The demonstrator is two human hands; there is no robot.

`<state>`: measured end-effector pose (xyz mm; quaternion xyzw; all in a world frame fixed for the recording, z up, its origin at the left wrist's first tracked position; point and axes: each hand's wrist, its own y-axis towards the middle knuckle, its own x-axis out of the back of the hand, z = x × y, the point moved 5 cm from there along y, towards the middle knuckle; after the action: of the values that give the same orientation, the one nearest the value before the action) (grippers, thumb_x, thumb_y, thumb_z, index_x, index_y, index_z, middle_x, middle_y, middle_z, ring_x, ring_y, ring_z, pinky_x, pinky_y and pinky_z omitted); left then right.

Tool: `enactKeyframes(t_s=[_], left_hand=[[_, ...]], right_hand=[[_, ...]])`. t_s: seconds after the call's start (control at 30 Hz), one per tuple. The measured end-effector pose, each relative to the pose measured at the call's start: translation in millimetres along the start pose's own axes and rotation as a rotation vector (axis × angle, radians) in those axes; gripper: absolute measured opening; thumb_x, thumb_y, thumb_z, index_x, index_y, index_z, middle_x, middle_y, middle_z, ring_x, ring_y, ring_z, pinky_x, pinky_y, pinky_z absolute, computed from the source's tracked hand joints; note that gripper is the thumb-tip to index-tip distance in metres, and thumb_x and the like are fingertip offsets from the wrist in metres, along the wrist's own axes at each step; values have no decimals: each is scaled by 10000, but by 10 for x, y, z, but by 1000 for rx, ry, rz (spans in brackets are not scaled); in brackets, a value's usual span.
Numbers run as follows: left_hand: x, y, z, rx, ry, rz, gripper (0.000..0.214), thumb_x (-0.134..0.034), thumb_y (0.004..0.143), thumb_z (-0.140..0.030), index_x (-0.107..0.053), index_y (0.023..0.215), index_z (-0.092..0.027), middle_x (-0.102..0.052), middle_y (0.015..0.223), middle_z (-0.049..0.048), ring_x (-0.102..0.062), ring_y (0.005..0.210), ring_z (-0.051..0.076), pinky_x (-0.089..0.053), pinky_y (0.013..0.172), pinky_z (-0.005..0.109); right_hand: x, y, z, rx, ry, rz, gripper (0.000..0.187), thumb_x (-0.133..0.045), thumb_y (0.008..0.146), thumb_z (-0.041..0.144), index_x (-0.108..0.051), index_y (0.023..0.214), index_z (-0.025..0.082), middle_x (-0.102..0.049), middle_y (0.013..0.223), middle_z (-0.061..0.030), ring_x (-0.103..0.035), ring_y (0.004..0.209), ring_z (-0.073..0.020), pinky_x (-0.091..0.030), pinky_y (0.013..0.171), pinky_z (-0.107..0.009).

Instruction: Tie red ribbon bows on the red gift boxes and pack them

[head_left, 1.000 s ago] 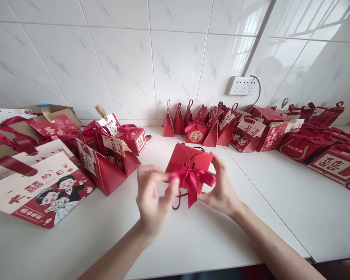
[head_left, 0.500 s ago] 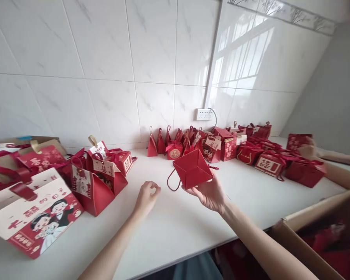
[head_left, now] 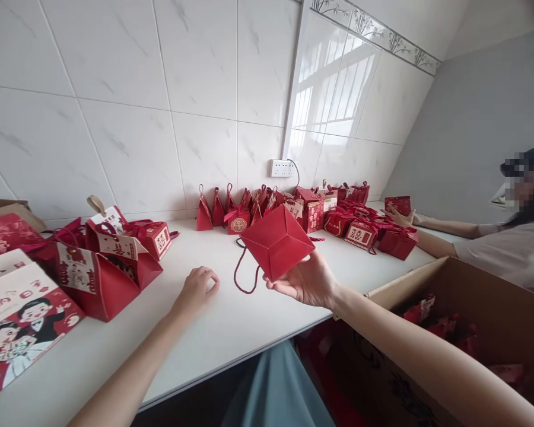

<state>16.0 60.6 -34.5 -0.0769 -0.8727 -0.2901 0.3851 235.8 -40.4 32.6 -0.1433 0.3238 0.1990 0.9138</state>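
Note:
My right hand (head_left: pixel 309 281) holds a red gift box (head_left: pixel 276 242) above the white table, thumb and fingers at its lower side. The box is tilted so that its plain, folded base faces me. A dark red cord handle (head_left: pixel 244 287) hangs in a loop at its left. My left hand (head_left: pixel 199 290) rests by the table's surface, its fingers curled towards the thumb with nothing in them. Left of that hand stand red peaked gift boxes (head_left: pixel 111 290) with ribbons, and a larger box with a cartoon wedding couple (head_left: pixel 26 332).
Along the tiled wall stand several red gift boxes (head_left: pixel 238 222). A cardboard carton (head_left: pixel 493 290) with more red boxes sits at the lower right. Beyond it, a co-worker's hand (head_left: pixel 403 218) reaches to a red box. A power strip (head_left: pixel 282 168) is on the wall.
The view has swung right, bringing the co-worker and more of the carton into sight. My right hand still holds the gift box with its base towards me; my left hand stays curled.

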Motion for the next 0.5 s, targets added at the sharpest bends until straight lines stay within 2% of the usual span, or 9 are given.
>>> enactKeyframes(t_s=[0.07,0.1,0.13,0.2,0.27,0.3,0.33,0.4,0.5], left_hand=[[60,4,-158,-48,-35,-45,182,-502,792,-362,-577,869,-215,-624,966,81,-564,984,268,-434,913,459],[106,0,-302,-87,-72,-90,263,-519,801,-393,-560,989,-213,-610,1047,92,-560,1032,265,-441,922,451],[153,-9,-484,-129,-123,-138,369,-532,811,-413,-513,1119,-212,-579,1140,107,-550,1082,257,-454,921,435],[228,-31,-928,-232,-266,-220,519,-544,816,-463,-418,1255,-215,-530,1251,123,-514,1170,250,-473,910,399],[226,-31,-1358,-309,-389,-218,697,-598,758,-542,-353,1325,-217,-514,1292,124,-494,1208,254,-478,915,378],[198,-16,-1514,-303,-397,-204,704,-634,734,-536,-379,1308,-219,-525,1282,113,-504,1196,248,-470,928,367],[155,7,-1617,-283,-403,-183,597,-623,754,-516,-452,1242,-217,-563,1232,95,-537,1149,235,-469,927,353],[41,66,-1640,-164,-411,-150,350,-518,837,-483,-578,1037,-202,-638,1076,65,-595,1032,212,-478,892,335],[-197,125,-1437,55,-360,-68,356,-410,875,-477,-622,842,-192,-671,961,54,-616,933,217,-481,863,359]], right_hand=[[25,-100,10,9,-14,-25,686,-416,805,637,-425,1234,101,-649,1008,-159,-701,844,-214,-568,769,-300],[47,-154,3,15,-20,-42,683,-400,810,643,-431,1234,108,-653,1005,-155,-700,849,-215,-564,783,-310],[73,-207,-12,20,-24,-62,683,-381,814,649,-442,1228,110,-657,994,-152,-700,850,-216,-558,799,-318],[123,-306,-56,31,-28,-103,689,-335,822,660,-469,1211,108,-665,970,-147,-701,850,-215,-548,823,-326],[168,-404,-93,40,-38,-142,674,-310,833,659,-490,1200,123,-667,994,-139,-698,862,-207,-542,838,-329],[192,-462,-101,40,-53,-156,662,-310,835,659,-499,1195,137,-666,1014,-135,-697,866,-204,-540,844,-336],[221,-531,-95,41,-77,-167,655,-315,833,665,-507,1189,150,-664,1034,-132,-695,866,-203,-536,853,-350],[314,-716,-23,78,-171,-192,660,-341,808,699,-523,1169,177,-657,1072,-128,-688,881,-219,-527,872,-402],[550,-1135,260,324,-518,-333,676,-460,747,728,-510,1194,224,-625,1148,-116,-642,1006,-279,-504,900,-485]])
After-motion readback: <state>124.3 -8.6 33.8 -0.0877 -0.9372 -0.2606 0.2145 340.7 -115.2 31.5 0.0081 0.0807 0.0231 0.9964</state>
